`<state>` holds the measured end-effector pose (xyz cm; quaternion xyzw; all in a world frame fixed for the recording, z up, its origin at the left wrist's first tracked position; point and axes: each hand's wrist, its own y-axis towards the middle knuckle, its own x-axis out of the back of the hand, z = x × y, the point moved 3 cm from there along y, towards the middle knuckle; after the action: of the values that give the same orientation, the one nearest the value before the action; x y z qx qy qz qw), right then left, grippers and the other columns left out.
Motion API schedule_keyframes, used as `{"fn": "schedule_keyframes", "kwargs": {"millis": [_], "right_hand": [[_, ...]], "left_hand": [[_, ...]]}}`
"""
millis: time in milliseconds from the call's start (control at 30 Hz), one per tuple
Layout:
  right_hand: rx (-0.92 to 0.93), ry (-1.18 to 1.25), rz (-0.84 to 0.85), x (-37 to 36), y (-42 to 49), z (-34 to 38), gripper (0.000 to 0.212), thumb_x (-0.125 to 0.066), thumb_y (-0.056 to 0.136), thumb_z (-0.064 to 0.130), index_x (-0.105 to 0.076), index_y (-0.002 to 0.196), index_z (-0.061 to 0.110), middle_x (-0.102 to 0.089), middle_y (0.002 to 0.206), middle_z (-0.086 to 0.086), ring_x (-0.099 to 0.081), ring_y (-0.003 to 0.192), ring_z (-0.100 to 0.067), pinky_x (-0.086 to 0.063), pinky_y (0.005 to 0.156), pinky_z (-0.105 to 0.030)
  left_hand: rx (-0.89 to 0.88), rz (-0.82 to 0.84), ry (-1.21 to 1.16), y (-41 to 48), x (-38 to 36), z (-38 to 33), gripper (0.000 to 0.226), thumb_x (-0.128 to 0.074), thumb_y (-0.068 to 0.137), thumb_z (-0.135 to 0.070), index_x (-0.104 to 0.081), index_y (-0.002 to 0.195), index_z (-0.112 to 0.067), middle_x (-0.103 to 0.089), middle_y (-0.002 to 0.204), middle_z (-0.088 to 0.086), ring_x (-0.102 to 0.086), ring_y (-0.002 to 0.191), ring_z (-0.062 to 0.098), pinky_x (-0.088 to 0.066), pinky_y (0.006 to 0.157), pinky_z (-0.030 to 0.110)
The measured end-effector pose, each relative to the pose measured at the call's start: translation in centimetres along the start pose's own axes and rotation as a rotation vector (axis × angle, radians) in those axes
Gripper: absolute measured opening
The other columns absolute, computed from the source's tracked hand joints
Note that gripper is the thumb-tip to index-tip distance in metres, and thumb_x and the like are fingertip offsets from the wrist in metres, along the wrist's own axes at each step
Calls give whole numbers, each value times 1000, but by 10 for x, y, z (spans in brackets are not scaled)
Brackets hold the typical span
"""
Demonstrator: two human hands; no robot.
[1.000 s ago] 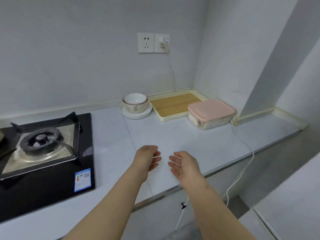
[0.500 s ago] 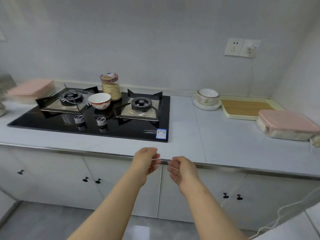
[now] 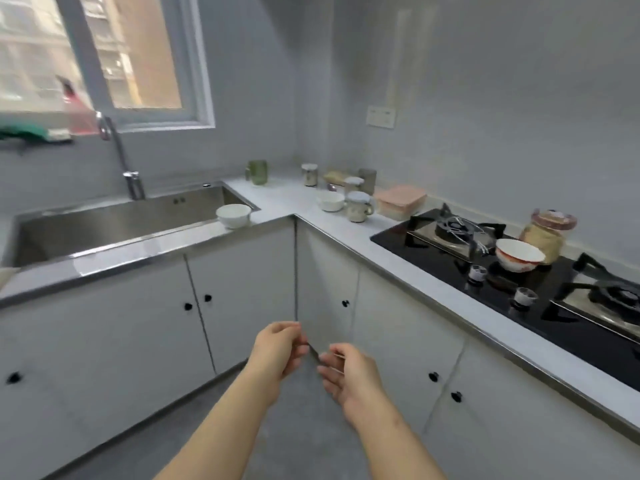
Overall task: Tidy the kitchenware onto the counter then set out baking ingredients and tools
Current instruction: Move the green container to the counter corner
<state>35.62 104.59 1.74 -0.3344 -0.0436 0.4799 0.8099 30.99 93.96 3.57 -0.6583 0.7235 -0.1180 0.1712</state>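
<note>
Counter (image 3: 284,199) carries a white bowl (image 3: 233,215) mouth-up; left hand (image 3: 277,351) and right hand (image 3: 349,379) fingers loosely curled, empty.

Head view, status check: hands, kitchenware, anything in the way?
Left hand and right hand both empty, loosely curled, low before the cabinets. Red-rimmed bowl and jar sit on the hob, white bowl at sink corner. Nothing between hands and counter.

Burner (image 3: 614,299) cut off; corner jars (image 3: 348,183) blurred.
</note>
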Motion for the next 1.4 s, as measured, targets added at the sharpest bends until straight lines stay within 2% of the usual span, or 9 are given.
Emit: {"fn": "schedule_keyframes", "kwargs": {"millis": [100,233,333,533,833,933,1033,1233,1400], "right_hand": [[-35,-101,90,-90,-3,-28,15,-48,90,13,-54,77,16,-59,65,0,-53,45,-9,-35,46,-18],[-97,-191,211,-183,-12,-63,11,-45,93,11,-52,85,13,-56,68,-3,-49,55,-15,-32,52,-22],[-117,-287,304,-250,-16,-93,13,-43,93,11,-53,85,13,-57,70,-3,-50,56,-15,-33,53,-23],[-188,-436,498,-367,-22,-141,14,-45,94,15,-55,85,12,-61,78,-3,-56,64,-15,-40,57,-24],[-165,-432,573,-536,33,-150,14,-45,93,14,-57,87,12,-62,77,-4,-55,63,-15,-41,56,-24],[-195,-446,618,-603,46,-153,13,-46,92,12,-57,85,12,-61,73,-4,-54,60,-15,-41,56,-24],[-200,-481,634,-658,56,-157,14,-45,92,11,-55,84,13,-61,73,-4,-52,58,-15,-40,53,-23],[-241,-506,638,-732,74,-176,16,-45,92,9,-55,81,10,-59,75,-6,-51,59,-17,-38,53,-25],[-165,-493,579,-785,95,-185,15,-44,93,10,-55,84,9,-59,74,-7,-52,60,-18,-38,56,-26]], "left_hand": [[-2,-139,-45,11,98,-13,15,-45,94,-6,-54,86,-15,-58,73,3,-53,60,13,-37,53,22],[-3,-295,-114,6,199,-28,18,-42,95,-6,-51,83,-17,-55,71,2,-52,54,9,-38,43,15],[-5,-426,-185,1,272,-30,18,-43,96,-8,-51,82,-17,-55,74,2,-53,58,10,-39,54,20],[13,-621,-297,4,389,-29,15,-45,95,-11,-54,84,-17,-58,78,2,-56,68,12,-43,66,23],[-31,-740,-285,88,511,-82,11,-47,96,-15,-56,92,-18,-61,86,3,-58,74,12,-46,64,23],[-55,-818,-260,117,564,-112,11,-45,95,-13,-56,96,-15,-60,82,2,-56,69,12,-44,63,23],[-80,-851,-256,141,608,-136,13,-45,94,-10,-55,90,-16,-58,78,1,-54,64,11,-42,61,22],[-49,-905,-297,177,684,-143,14,-45,95,-12,-56,87,-16,-60,83,4,-56,70,13,-43,61,23],[-55,-887,-315,215,741,-158,14,-43,97,-13,-55,89,-17,-59,84,4,-56,73,13,-46,64,24]]}}
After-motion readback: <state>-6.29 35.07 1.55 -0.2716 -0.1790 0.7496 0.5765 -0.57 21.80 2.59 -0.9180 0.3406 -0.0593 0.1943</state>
